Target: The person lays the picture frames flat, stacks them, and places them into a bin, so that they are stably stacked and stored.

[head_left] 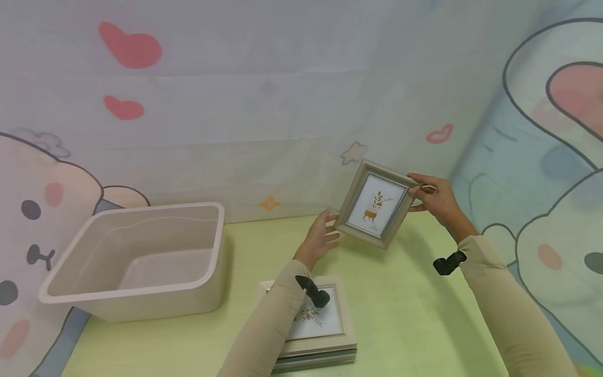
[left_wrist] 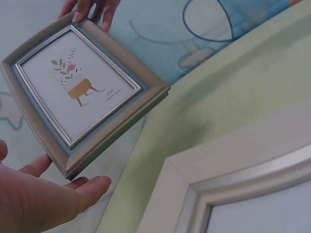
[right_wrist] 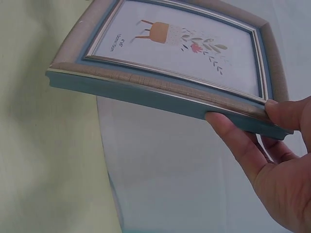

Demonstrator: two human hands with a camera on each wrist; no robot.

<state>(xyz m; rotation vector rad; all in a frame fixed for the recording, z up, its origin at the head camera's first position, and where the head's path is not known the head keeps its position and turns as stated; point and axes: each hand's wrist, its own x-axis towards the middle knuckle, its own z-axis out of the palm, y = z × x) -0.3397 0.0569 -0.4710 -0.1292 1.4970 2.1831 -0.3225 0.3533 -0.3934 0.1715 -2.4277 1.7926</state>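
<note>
My right hand pinches one corner of a picture frame, thumb on its front and fingers behind, and holds it tilted above the table. The frame has a tan and blue-grey border around a print of a plant in an orange pot on legs. At the opposite lower corner is my left hand, its fingers loosely spread and the tips right at the frame's edge. In the left wrist view that hand lies under the corner without curling round it. Below my left forearm lies a stack of picture frames, the top one cream-coloured.
A beige plastic bin stands on the left of the yellow-green table. Behind the table hangs a printed cloth backdrop with hearts and cartoon animals, which also covers the right side.
</note>
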